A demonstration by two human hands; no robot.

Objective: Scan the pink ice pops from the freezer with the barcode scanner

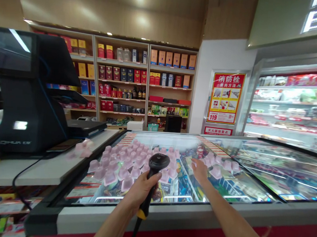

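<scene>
My left hand point(140, 189) is wrapped round the handle of a black barcode scanner point(158, 162) with a yellow band near its base, and the cable runs down from it. The scanner is upright over the glass lid of a chest freezer point(89, 194). My right hand point(199, 171) reaches over the glass with its fingers apart, its fingertips small and partly blurred. Many small pink translucent cups point(110, 178) stand on the glass to the left, around and behind the scanner. A smaller group of pink cups point(216, 171) lies just right of my right hand.
A black checkout terminal point(28, 99) stands on the white counter point(72, 163) at left, with a few pink pieces point(84, 148) at the counter's edge. More glass lids point(292, 169) extend right. Behind are shelves point(123, 81) of boxed goods and a refrigerated display point(291, 101).
</scene>
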